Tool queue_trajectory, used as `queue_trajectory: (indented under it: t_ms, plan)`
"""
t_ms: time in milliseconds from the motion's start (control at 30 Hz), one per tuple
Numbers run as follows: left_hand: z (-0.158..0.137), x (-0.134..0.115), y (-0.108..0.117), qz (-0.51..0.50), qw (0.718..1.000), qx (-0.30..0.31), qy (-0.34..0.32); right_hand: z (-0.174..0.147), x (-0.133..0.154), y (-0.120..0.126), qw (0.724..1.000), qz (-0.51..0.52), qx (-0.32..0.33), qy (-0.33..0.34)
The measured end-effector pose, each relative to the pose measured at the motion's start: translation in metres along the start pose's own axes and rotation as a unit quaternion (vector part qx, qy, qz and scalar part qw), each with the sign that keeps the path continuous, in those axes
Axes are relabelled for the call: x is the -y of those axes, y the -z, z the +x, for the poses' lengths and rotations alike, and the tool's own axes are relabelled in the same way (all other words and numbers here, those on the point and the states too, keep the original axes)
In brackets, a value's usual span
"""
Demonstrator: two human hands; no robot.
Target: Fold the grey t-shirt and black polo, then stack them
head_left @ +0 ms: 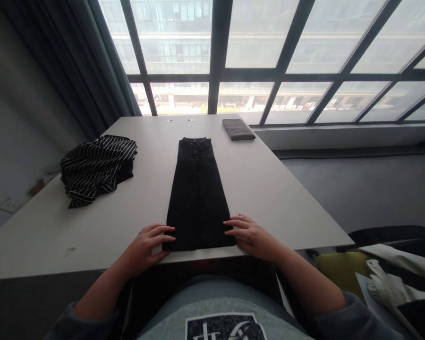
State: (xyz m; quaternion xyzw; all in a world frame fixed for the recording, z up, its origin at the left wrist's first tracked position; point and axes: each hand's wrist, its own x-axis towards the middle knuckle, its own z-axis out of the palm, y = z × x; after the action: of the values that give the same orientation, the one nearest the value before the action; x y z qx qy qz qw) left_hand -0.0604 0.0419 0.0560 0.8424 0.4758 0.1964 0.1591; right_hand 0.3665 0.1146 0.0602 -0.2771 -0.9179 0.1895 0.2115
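A black shirt [198,203], folded into a long narrow panel, lies flat on the white table in front of me. A short row of buttons shows near its far, collar-like end. My left hand [147,245] rests at its near left corner, fingers apart, fingertips lying on the cloth and the thumb at the table edge. On the opposite side, my right hand [251,236] touches the near right edge with spread fingers. Neither hand is closed round the fabric. The undersides of both hands are hidden.
The white table [276,203] reaches toward the windows. A crumpled black-and-white striped garment [97,167] lies at the left. Toward the far right edge sits a folded grey-brown cloth [238,129]. A dark curtain [78,61] hangs at the left; several items pile up at lower right.
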Motion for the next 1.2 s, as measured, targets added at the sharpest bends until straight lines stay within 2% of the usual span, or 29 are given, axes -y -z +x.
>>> queue_trajectory:
  t_ms: [133,267,400,533,633,767,933,1067,1200]
  plan:
    - [0.004,-0.008,-0.01,0.013,0.998,-0.058,-0.013,-0.001,0.002,-0.004,1.0,-0.017,-0.012,0.0]
    - [0.006,-0.015,-0.016,-0.003,0.991,-0.127,0.042,0.003,0.011,-0.015,0.997,-0.046,-0.049,-0.049]
    - [0.012,-0.016,-0.02,-0.032,0.984,-0.148,0.092,0.01,0.019,-0.026,0.99,-0.034,-0.105,-0.09]
    - [0.018,-0.012,-0.015,-0.082,0.986,-0.123,0.073,0.007,0.02,-0.028,0.984,0.036,-0.141,-0.106]
    - [0.02,-0.009,-0.01,-0.077,0.988,-0.113,0.072,0.005,0.018,-0.027,0.981,0.072,-0.144,-0.105]
    - [0.021,-0.006,-0.011,-0.022,0.995,-0.098,0.023,0.008,0.018,-0.027,0.989,0.03,-0.134,-0.06]
    - [0.015,-0.005,-0.016,0.006,0.999,-0.032,-0.039,0.009,0.016,-0.026,0.995,-0.03,-0.084,-0.041]
    - [0.007,-0.014,-0.014,0.003,0.999,-0.013,-0.05,0.003,0.017,-0.023,0.997,-0.001,-0.071,-0.02]
    - [0.001,-0.032,-0.003,-0.004,0.997,0.011,-0.073,-0.007,0.027,-0.016,0.995,0.041,-0.085,-0.031]
